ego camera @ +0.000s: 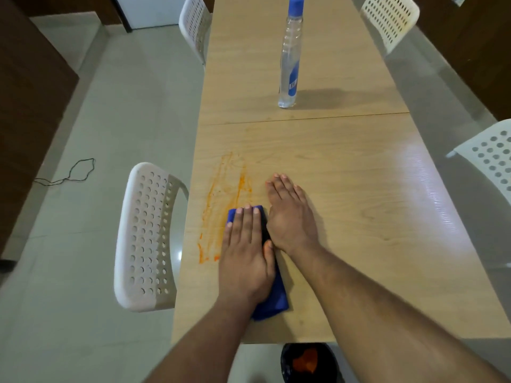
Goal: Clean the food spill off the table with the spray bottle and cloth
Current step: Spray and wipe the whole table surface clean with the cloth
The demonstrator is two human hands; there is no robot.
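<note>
Dim, perhaps overhead-lit; glare right.

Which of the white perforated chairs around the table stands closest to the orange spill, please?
The chair at the table's left edge, beside the orange smear and left hand; the other three stand farther off.

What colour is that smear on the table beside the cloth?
Orange; the smear streaks the tan table, clearest in the head view.
</note>
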